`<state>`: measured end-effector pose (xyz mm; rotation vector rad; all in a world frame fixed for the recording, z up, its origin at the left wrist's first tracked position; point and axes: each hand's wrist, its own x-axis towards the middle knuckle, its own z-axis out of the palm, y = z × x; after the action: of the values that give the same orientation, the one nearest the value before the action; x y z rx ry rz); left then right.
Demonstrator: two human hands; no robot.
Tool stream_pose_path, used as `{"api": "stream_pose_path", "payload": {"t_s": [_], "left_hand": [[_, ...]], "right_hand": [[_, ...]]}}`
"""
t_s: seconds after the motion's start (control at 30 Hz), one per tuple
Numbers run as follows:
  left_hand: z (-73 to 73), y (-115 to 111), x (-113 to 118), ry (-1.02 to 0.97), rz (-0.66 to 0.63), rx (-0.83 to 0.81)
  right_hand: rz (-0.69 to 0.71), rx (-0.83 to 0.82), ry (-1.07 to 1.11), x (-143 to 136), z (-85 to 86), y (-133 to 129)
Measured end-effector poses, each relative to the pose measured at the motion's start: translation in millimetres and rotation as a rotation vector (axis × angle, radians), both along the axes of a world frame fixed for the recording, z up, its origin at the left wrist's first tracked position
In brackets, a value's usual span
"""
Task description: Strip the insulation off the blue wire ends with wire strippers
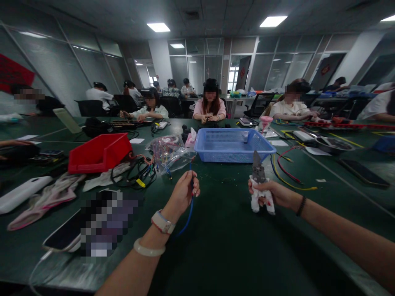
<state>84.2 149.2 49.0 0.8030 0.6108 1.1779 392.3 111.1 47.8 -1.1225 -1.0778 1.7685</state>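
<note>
My left hand (185, 190) is closed around a blue cable (189, 216), whose upper end sticks up above the fingers and whose lower part curves down behind my wrist. To the right, my right hand (264, 192) grips a pair of pliers (258, 172) with grey jaws pointing up and handles wrapped in white. The two hands are apart, both over the dark green table (222, 238). Beyond them sits a blue plastic basket (233, 155). A clear plastic bag (169, 152) with coloured wires lies past my left hand.
A red bin (98, 154), black cables (148, 174), gloves (52, 197), a phone (77, 222) and a white device (23, 193) are on the left. Red and yellow cables (285, 164) and a black phone (364, 172) lie right. People sit across the table.
</note>
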Motion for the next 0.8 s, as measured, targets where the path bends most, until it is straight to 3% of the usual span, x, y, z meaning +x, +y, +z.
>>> {"api": "stream_pose_path", "payload": {"t_s": [0.1,0.33,0.57,0.67,0.8], "left_hand": [[-2.6,-4,4,0.026,-0.025,0.000],[-10.1,-6,7,0.085,-0.046,0.011],[-14.0,-9,9,0.178,-0.093,0.020],[-15.2,-11,11,0.192,-0.115,0.019],[-17.1,-12,13,0.226,-0.145,0.012]], "right_hand": [[0.018,0.016,-0.003,5,-13.5,6],[-0.212,0.161,0.100,-5,-18.7,29],[-0.121,0.139,0.106,-48,-27.4,17],[-0.226,0.175,0.109,-51,-27.9,18],[-0.370,0.233,0.098,-42,-16.5,14]]}}
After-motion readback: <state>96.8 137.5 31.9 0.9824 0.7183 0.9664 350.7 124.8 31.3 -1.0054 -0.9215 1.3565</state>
